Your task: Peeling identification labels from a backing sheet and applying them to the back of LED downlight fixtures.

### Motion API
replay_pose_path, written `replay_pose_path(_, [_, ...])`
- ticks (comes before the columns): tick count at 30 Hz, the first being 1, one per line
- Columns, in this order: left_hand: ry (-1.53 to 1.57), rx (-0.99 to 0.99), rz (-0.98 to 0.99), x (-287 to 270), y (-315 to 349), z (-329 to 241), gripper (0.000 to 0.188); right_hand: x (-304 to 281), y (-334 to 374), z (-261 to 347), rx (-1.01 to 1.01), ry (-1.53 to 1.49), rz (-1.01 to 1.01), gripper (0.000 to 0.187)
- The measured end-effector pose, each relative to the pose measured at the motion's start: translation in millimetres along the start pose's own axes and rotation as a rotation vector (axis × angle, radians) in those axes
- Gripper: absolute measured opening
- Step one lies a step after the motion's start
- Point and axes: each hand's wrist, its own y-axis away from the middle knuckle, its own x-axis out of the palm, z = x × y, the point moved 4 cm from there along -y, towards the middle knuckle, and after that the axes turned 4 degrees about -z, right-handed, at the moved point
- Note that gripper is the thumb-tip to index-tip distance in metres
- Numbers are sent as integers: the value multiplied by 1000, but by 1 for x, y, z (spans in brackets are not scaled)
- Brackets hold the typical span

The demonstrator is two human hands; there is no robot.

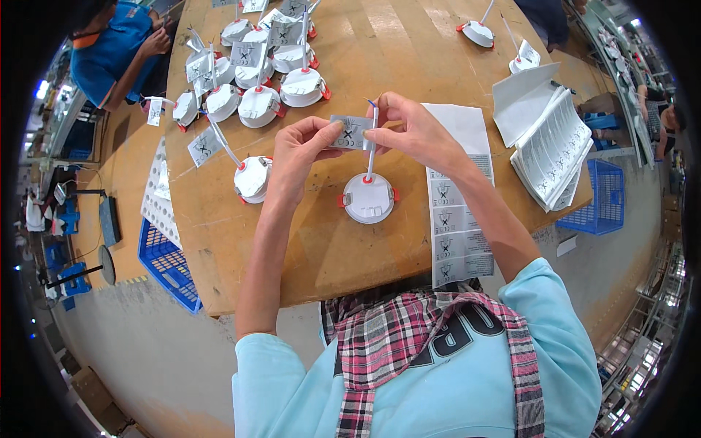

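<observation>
My fingers (327,135) pinch the label (353,133) beside the cable (372,162), toward the surface's (307,270) near edge; likely light and floppy, best held by its ends.

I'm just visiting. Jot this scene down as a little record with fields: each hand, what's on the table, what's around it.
Left hand: pinches a small grey label near its left end
Right hand: thumb at the label's right end, by a white cable
Below the hands: round white lamp with red side clips, cable upright
Table, upper left: cluster of similar lamps
Table, right: strip of labels; thick stack of sheets
Beside table: left basket, right basket, both blue
Nearby: person in blue, upper left
</observation>
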Motion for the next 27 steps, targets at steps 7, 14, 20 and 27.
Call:
replay_pose_path(7, [92, 11, 6, -1, 2, 3, 17, 5, 5, 1, 21, -96, -51, 30])
replay_pose_path(14, [309, -4, 48, 3, 3, 12, 13, 7, 8, 1, 27, -124, -71, 30])
replay_pose_path(20, [410, -4, 133, 7, 0, 22, 14, 4, 10, -2, 52, -166, -35, 29])
replay_pose_path(27, [466, -19, 188, 10, 1, 22, 12, 3, 10, -6, 48, -208, -16, 26])
